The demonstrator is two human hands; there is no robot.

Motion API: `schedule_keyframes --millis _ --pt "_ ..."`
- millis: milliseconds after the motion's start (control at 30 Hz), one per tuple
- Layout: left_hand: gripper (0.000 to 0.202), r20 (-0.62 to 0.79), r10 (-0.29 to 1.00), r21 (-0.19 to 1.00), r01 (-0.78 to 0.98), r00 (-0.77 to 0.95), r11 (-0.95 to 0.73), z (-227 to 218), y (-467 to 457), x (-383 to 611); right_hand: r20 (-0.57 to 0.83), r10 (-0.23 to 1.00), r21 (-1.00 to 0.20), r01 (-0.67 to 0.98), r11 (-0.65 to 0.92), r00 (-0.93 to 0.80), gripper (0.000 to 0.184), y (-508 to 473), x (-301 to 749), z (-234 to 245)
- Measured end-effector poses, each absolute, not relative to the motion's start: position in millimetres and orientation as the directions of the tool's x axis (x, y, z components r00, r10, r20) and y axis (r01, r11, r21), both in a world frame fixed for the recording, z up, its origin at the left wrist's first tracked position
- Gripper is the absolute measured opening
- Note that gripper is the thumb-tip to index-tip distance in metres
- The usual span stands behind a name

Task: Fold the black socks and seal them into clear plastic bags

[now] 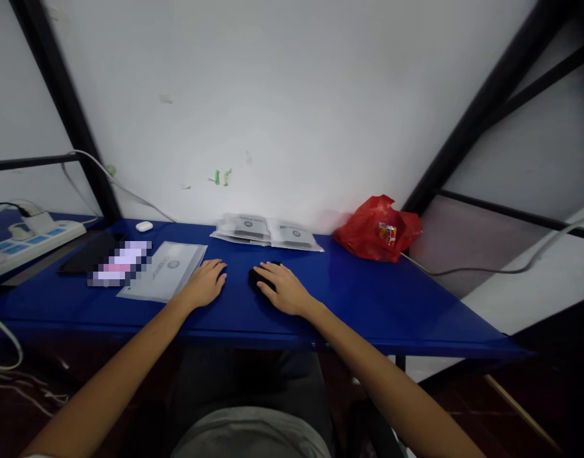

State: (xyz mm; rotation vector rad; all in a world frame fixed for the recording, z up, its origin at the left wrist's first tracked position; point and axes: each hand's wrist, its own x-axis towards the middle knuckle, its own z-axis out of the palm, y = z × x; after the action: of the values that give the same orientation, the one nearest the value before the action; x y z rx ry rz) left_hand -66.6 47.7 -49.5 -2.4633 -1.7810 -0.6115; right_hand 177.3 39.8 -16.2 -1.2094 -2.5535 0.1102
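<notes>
My right hand (286, 289) rests, fingers loosely spread, over what seems a black mouse (254, 278), probably light, stiff, best held by its sides; my left hand (205, 284) lies flat, fingers relaxed.

The single head-worn camera looks forward and down from above the person's lap (201, 381) at bottom centre, near the left hand (205, 284) and right hand (283, 287) mid-frame, facing a blue worktop (392, 305) across the middle and a white wall (292, 95) up top.
</notes>
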Motion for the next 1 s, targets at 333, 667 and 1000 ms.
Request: schedule_keyframes --millis 333,667,1000 --pt "0.043 0.307 0.913 0.206 0.918 0.268 -0.339 -42.7 42.6 -64.5 0.261 0.935 -0.151 0.946 0.285 -0.240 0.047 55.3 196.4 -20.4" --pt "0.033 0.400 0.870 0.232 0.886 0.288 -0.400 -40.9 38.2 -62.2 0.269 0.933 -0.131 0.951 0.281 -0.239 0.046 57.0 196.5 -22.7" --pt "0.029 0.372 0.918 0.129 0.987 -0.139 0.098 -17.4 34.3 -71.1 0.209 0.942 -0.122 0.949 0.292 -0.263 0.048 68.7 207.2 -15.4"
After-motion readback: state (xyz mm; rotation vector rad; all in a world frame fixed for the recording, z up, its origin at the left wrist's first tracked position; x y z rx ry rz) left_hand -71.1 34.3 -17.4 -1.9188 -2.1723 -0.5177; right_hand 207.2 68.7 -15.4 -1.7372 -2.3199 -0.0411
